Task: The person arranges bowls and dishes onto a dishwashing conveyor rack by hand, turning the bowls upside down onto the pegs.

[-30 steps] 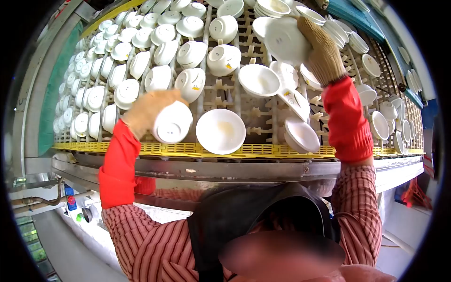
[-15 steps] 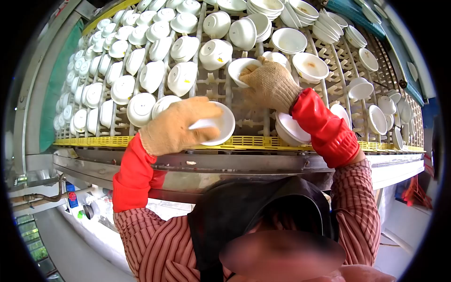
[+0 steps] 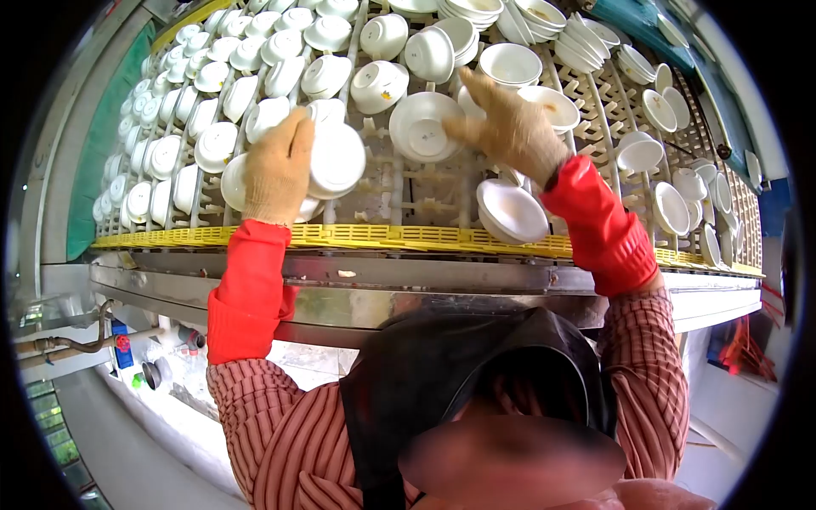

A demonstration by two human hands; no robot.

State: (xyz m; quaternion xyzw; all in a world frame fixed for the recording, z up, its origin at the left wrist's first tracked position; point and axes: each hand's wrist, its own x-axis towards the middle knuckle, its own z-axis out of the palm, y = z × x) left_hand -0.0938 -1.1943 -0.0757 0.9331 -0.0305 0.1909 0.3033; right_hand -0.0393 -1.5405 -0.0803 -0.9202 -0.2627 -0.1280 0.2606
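My left hand, in a tan work glove, is closed around the side of a white bowl. Its round base faces the camera, and other bowls on the rack are partly hidden behind it. My right hand, gloved the same way, has its fingers spread. Its thumb is at the right edge of another white bowl, whose marked base shows; contact is hard to judge. Below the right wrist, stained white bowls sit stacked near the front edge. A bowl with a brown stain lies behind the right hand.
A pegged conveyor rack carries rows of overturned bowls on the left. Stacked, mostly upright bowls stand at the back right. A yellow edge strip and a metal ledge run along the front.
My left hand moved left and away from me, turning its bowl base-up. My right hand opened, and the bowl by it now shows its base. The rack's bowls shifted slightly in view.
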